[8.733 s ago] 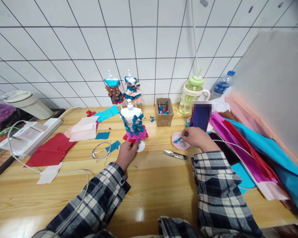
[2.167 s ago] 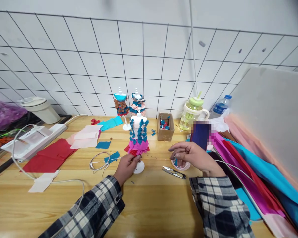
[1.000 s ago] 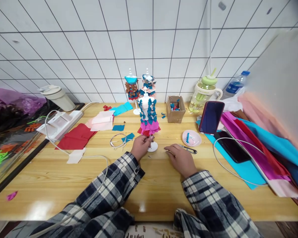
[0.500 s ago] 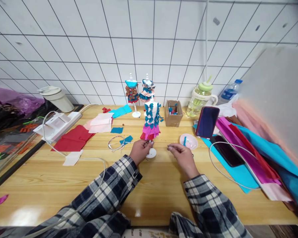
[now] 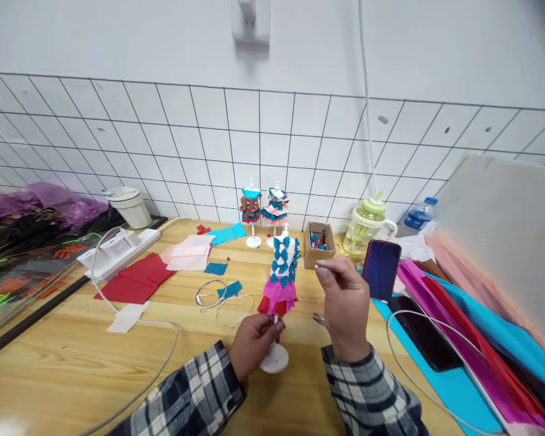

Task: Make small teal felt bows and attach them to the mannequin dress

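Note:
A miniature dress form (image 5: 285, 261) stands in front of me, with teal paper bows on its white body and a tiered magenta and red skirt. My left hand (image 5: 255, 340) is wrapped round its thin stem, just under the skirt. The round white base (image 5: 274, 358) shows below my fingers. To the right of the form, my right hand (image 5: 346, 306) is raised with thumb and forefinger pinched together. Something tiny may be at the fingertips, but it is too small to name. A small metal tool (image 5: 318, 318) lies beside that hand, partly hidden.
Two more dressed forms (image 5: 251, 209) stand behind, beside a small cardboard box (image 5: 320, 245) of scraps. A red sheet (image 5: 136, 278), a looped cord (image 5: 211, 294) and a power strip (image 5: 118, 254) lie left. Right are a propped phone (image 5: 381, 269), a cup (image 5: 367, 227) and coloured sheets (image 5: 440, 375).
My view has tilted up. The dress form and my left hand have come nearer me. My right hand has risen and now covers the place of the pink dish.

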A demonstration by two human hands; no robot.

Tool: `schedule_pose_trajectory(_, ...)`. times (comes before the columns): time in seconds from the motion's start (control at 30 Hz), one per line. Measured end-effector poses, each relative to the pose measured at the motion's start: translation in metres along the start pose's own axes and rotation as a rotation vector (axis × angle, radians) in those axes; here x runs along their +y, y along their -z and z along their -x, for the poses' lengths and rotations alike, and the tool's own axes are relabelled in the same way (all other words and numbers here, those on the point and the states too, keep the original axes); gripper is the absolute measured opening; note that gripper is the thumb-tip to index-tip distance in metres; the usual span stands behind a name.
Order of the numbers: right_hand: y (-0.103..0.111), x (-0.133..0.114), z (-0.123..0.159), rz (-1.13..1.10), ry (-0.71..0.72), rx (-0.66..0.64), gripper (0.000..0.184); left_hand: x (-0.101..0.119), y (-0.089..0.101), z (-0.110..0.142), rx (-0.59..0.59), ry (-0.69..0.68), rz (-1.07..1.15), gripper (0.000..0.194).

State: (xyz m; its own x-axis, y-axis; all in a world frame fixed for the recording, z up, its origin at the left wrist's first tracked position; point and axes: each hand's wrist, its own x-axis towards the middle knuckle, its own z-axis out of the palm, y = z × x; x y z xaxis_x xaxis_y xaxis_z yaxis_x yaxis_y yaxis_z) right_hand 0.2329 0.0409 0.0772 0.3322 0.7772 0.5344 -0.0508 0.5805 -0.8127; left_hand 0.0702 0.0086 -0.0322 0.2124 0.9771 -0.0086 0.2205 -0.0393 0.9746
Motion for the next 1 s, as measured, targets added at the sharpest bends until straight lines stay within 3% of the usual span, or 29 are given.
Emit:
schedule_pose_trajectory(0.1, 0.001, 0.000, 0.001, 0.177, 0.165, -0.036, 0.006, 0.005, 0.000, 0.009, -0.035, -0.016, -0.034, 0.037)
schedule_pose_trajectory(0.23, 0.000, -0.001, 0.003, 0.357, 0.276, 0.031, 0.006, 0.010, 0.001, 0.013, -0.070, -0.095, -0.093, 0.034)
schedule_pose_trajectory(0.47, -0.003, -0.003, 0.010, 0.637, 0.480, 0.028, 0.009, 0.013, 0.002, 0.016, -0.053, -0.176, -0.236, 0.029)
schedule_pose_trajectory(1.0, -0.003, -0.003, 0.016, 0.708, 0.503, -0.001, 0.005, 0.024, 0.004, 0.023, -0.074, -0.199, -0.247, 0.033)
